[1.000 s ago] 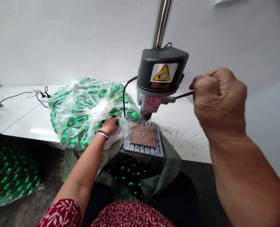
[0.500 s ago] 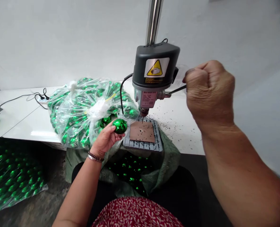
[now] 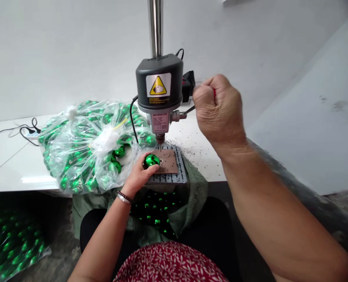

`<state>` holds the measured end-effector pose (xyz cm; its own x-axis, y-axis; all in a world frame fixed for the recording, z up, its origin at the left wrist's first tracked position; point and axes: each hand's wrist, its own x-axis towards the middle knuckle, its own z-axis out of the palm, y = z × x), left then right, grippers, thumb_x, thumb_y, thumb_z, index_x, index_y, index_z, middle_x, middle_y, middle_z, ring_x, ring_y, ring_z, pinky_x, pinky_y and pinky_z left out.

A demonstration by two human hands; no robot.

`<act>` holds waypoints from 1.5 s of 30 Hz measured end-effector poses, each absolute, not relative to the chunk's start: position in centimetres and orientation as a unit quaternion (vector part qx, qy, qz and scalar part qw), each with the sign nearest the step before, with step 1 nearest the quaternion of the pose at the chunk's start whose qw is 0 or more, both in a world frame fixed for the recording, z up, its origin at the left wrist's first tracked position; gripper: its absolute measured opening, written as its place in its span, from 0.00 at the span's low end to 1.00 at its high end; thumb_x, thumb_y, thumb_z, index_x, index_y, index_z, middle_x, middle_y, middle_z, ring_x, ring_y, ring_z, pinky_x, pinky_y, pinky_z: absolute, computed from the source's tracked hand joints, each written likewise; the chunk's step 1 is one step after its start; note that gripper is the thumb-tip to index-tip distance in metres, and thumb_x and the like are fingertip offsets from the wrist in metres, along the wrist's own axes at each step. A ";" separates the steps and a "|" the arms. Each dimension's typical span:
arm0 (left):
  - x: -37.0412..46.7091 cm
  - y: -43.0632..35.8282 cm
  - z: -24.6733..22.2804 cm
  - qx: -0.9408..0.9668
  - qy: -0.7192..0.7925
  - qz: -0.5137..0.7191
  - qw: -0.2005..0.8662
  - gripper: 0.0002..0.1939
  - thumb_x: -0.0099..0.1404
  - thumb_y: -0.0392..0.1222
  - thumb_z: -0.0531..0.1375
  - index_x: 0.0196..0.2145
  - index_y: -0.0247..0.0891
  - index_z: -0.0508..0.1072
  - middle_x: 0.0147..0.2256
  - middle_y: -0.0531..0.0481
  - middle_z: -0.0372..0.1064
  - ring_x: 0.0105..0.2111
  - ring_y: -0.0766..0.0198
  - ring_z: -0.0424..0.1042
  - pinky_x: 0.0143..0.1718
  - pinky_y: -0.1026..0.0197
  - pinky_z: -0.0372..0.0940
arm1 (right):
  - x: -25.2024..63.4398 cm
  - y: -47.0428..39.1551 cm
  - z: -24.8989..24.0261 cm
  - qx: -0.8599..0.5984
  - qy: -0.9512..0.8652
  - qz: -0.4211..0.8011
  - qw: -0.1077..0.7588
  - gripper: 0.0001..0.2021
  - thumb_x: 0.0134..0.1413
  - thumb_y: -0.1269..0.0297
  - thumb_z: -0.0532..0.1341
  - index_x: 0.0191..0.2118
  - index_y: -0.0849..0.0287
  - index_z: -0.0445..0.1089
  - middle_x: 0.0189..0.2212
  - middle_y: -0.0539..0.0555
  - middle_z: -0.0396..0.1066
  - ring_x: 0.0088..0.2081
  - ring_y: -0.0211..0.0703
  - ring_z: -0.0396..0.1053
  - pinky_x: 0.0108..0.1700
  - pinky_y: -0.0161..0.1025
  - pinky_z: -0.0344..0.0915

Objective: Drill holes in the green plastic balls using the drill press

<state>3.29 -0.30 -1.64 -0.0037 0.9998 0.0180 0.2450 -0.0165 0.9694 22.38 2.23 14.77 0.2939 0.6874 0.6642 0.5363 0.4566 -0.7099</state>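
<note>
Between thumb and fingers, my left hand [image 3: 138, 174] holds a shiny green ball [image 3: 152, 160] over the left part of a brown board [image 3: 169, 164]. The board lies on the grey slotted base [image 3: 182, 176] of a drill press [image 3: 159, 88]. Its thin bit points down just right of the ball, near a small hole in the board. My right hand [image 3: 219, 111] is closed in a fist round the drill press lever [image 3: 189, 110], whose grip is mostly hidden by the fingers.
A clear plastic bag of green balls [image 3: 74, 152] lies left of the drill press. Dark crumbs dot the white table [image 3: 3, 156]. Below the base, an open green sack [image 3: 196, 196] holds more balls. Another bag [image 3: 12, 243] is at lower left, and a power strip [image 3: 31, 135] sits behind.
My left hand has brought the green ball from the base's left edge onto the brown board, near the bit. My right hand stays on the lever. The whole view has shifted.
</note>
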 end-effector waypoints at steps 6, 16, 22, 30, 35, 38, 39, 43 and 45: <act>2.7 1.9 -2.6 0.613 0.591 0.372 0.370 0.26 0.55 0.46 0.65 0.49 0.37 0.66 0.39 0.49 0.72 0.39 0.62 0.71 0.42 0.59 0.65 | 22.6 2.1 14.8 -0.530 -0.598 0.056 0.598 0.11 0.59 0.66 0.56 0.26 0.59 0.57 0.20 0.44 0.55 0.24 0.29 0.51 0.31 0.33 0.52; 3.9 3.0 -1.6 0.659 0.576 0.344 0.340 0.22 0.53 0.42 0.66 0.46 0.37 0.71 0.41 0.48 0.74 0.40 0.61 0.72 0.45 0.59 0.66 | 22.5 1.6 16.1 -0.578 -0.596 0.074 0.552 0.14 0.57 0.66 0.56 0.22 0.57 0.53 0.18 0.46 0.52 0.22 0.30 0.54 0.29 0.33 0.54; 4.2 3.9 -1.1 0.669 0.598 0.294 0.329 0.28 0.52 0.46 0.67 0.51 0.35 0.71 0.44 0.44 0.75 0.43 0.57 0.74 0.46 0.56 0.67 | 22.8 2.3 16.7 -0.563 -0.612 0.065 0.551 0.15 0.58 0.66 0.54 0.21 0.56 0.50 0.18 0.48 0.53 0.24 0.35 0.49 0.30 0.36 0.49; 3.3 4.7 -1.1 0.667 0.578 0.291 0.371 0.26 0.54 0.48 0.65 0.50 0.35 0.73 0.45 0.45 0.75 0.45 0.56 0.73 0.49 0.56 0.66 | 22.9 2.3 16.7 -0.558 -0.623 0.068 0.544 0.14 0.59 0.64 0.52 0.24 0.57 0.51 0.21 0.47 0.53 0.27 0.34 0.48 0.35 0.36 0.50; 3.8 4.6 -0.8 0.663 0.586 0.292 0.362 0.29 0.51 0.47 0.67 0.51 0.34 0.72 0.43 0.44 0.75 0.42 0.57 0.73 0.47 0.55 0.66 | 22.9 2.4 16.7 -0.566 -0.620 0.071 0.539 0.15 0.58 0.61 0.53 0.23 0.57 0.50 0.21 0.49 0.54 0.26 0.36 0.47 0.34 0.37 0.48; 4.3 4.4 -0.7 0.654 0.598 0.294 0.357 0.30 0.50 0.46 0.67 0.51 0.33 0.73 0.42 0.44 0.76 0.40 0.57 0.73 0.46 0.55 0.67 | 22.9 2.7 16.6 -0.573 -0.614 0.065 0.539 0.16 0.58 0.61 0.54 0.22 0.57 0.50 0.20 0.49 0.53 0.25 0.35 0.47 0.33 0.36 0.48; 4.5 4.4 -0.7 0.651 0.601 0.298 0.357 0.31 0.50 0.47 0.68 0.51 0.33 0.73 0.42 0.44 0.76 0.40 0.57 0.73 0.46 0.55 0.67 | 22.9 2.7 16.6 -0.574 -0.612 0.065 0.541 0.16 0.58 0.61 0.55 0.22 0.57 0.50 0.20 0.49 0.53 0.25 0.35 0.47 0.32 0.36 0.48; 5.2 4.3 -1.3 0.642 0.594 0.320 0.364 0.33 0.49 0.46 0.69 0.53 0.35 0.72 0.45 0.45 0.75 0.43 0.57 0.73 0.48 0.55 0.66 | 22.8 2.6 16.6 -0.550 -0.609 0.071 0.567 0.14 0.57 0.65 0.55 0.22 0.57 0.53 0.19 0.48 0.54 0.24 0.33 0.50 0.30 0.34 0.51; 5.4 4.4 -1.8 0.640 0.592 0.320 0.370 0.33 0.49 0.45 0.69 0.54 0.35 0.72 0.44 0.45 0.76 0.43 0.57 0.73 0.48 0.55 0.66 | 22.7 2.5 16.6 -0.547 -0.605 0.078 0.573 0.13 0.58 0.67 0.54 0.22 0.58 0.54 0.19 0.47 0.53 0.23 0.31 0.52 0.29 0.33 0.52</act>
<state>5.43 4.36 -1.75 0.0944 0.9951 -0.0284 0.5209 -0.0250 0.8532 22.70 2.46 16.65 0.2555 0.7521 0.6075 0.5723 0.3888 -0.7220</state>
